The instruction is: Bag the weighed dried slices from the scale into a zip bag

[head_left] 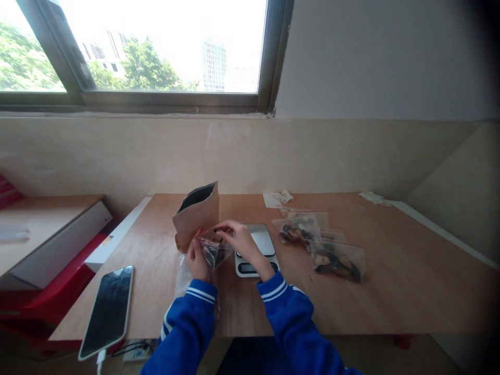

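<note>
A clear zip bag (215,255) with dark pieces in its lower part hangs tilted in front of me. My left hand (197,259) is closed on its left upper edge. At the bag's mouth, my right hand (241,240) has thumb and fingers pinched together; something small and dark shows at the fingertips, too small to name. Right behind the bag stands an open brown paper pouch (198,219) with a dark inside. Under my right forearm sits a white kitchen scale (264,239), its display partly covered. Loose clear plastic (185,276) lies below my left hand.
Several filled zip bags (339,263) with brown and dark dried pieces lie right of the scale. Crumpled white tissue (283,196) is at the back of the wooden table (304,307). A phone (109,307) with a cable lies at the left edge, near a red stool (66,278).
</note>
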Demonstrator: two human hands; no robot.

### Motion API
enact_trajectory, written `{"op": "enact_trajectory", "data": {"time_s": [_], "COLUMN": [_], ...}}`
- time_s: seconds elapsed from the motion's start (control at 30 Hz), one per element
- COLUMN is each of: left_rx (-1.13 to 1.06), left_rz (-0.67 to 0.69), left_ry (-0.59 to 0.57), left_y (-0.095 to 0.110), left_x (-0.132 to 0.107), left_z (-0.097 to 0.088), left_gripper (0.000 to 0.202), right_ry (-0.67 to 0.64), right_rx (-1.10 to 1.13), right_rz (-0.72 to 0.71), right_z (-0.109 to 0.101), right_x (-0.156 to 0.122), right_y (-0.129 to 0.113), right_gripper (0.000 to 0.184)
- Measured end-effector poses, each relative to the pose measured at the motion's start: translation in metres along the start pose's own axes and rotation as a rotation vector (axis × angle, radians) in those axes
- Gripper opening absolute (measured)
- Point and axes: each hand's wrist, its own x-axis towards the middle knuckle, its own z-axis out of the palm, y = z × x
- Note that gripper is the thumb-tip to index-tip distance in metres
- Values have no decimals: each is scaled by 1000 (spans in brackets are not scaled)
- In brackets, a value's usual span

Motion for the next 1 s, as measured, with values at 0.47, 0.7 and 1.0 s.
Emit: {"op": "enact_trajectory", "data": {"time_s": [0.47,0.7,1.0], "left_rx": [-132,-161,-178], "left_rz": [-60,-111,-196], "left_ry": [-2,37,-242], "left_y": [8,16,35], "left_x": [-1,-3,-35], "left_z": [5,13,30], "left_gripper": [42,48,54], "right_ry": [16,313,322], "right_rx": [-524,-275,29], "right_rz": [6,176,318], "right_z": [8,2,21], "right_x": [4,-37,-62], "right_y": [2,6,-3], "right_gripper": [19,31,54]}}
